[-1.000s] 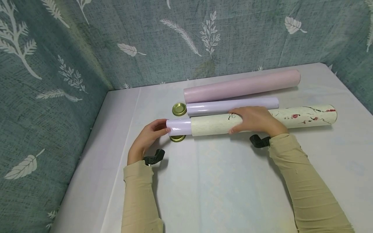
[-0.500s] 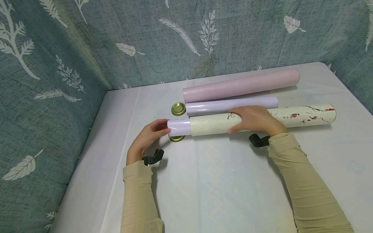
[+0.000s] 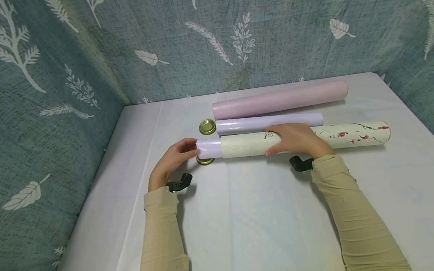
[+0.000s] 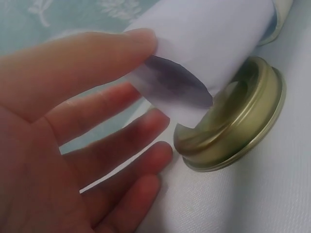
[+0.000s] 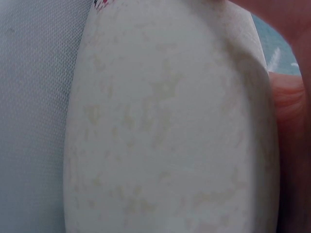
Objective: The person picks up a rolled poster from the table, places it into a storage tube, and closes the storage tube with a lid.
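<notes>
A glossy lilac paper roll sticks out of the left end of a cream cardboard tube printed with red blossoms and dark branches. My left hand pinches the roll's outer end; in the left wrist view the thumb lies on the hollow roll and the fingers spread below. My right hand grips the middle of the tube from above. The right wrist view is filled by the pale tube, with part of the hand at its right side. Beneath the roll lies a gold lid, partly covered in the head view.
Just behind the tube lies a second lilac roll, and behind that a pink tube. Another gold lid sits at the second roll's left end. Leaf-patterned fabric hangs along the back of the white-covered table.
The lilac roll has slid slightly to the right into the cream tube, so less of it shows. My left hand has moved a little right with it; my right hand stays put.
</notes>
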Demonstrator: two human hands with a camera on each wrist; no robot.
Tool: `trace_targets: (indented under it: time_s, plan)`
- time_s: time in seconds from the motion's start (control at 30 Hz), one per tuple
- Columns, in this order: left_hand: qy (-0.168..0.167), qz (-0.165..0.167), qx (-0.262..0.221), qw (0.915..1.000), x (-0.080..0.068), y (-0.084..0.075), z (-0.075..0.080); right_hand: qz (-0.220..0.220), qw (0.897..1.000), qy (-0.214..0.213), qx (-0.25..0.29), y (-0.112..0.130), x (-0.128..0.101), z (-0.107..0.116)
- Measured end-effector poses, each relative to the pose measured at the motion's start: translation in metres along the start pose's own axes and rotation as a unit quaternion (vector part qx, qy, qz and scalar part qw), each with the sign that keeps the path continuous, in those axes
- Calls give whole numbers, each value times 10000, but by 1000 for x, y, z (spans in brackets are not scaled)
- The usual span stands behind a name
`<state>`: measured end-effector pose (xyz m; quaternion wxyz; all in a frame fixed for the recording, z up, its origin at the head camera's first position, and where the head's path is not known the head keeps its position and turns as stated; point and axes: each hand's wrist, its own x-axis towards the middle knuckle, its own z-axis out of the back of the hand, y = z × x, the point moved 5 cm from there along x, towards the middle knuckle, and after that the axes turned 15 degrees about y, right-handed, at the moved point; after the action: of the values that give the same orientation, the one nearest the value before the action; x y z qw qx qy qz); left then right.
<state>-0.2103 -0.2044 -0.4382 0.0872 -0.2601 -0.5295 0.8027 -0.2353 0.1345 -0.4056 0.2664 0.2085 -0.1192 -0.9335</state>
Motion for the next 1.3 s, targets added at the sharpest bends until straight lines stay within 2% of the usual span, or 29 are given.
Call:
trace_targets:
  time_s: [0.13, 0.43, 1.3]
  plan:
    - [56, 49, 1, 10000, 0, -6, -3, 0, 10000, -1, -11, 0, 0, 0]
    - [157, 20, 39, 9999, -10, -32, -13, -17, 10000, 15, -89, 0, 0, 1]
    - [280, -130, 162, 9994, -5, -37, -21, 12, 10000, 48, -63, 1, 0, 1]
